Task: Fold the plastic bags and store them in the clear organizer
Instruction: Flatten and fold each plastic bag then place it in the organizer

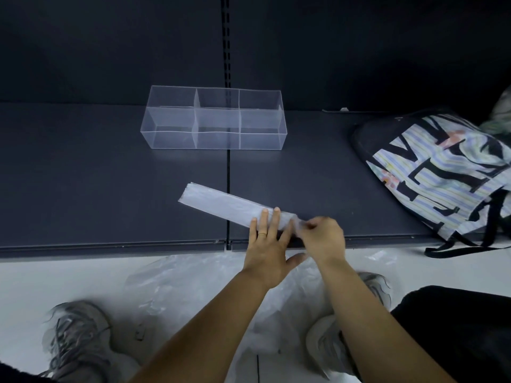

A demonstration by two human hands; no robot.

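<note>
A: Two hands on the bag?

B: Both. The long, narrow, folded strip of translucent plastic bag [229,204] lies slantwise on the dark grey metal shelf [110,189]. The left hand [265,244] presses flat on the strip's near end with its fingers straight. The right hand [323,239], fingers curled, pinches that same end just beside it.

A: And the clear plastic organizer with divided compartments [171,139]?

B: Further back on the shelf, upright, well apart from the strip.

A: What else?

B: Loose crumpled clear plastic bags [193,286] lie on the pale floor below the shelf edge, near grey laced sneakers [77,335]. A striped fabric tote with black lettering [442,172] rests at the shelf's right.
</note>
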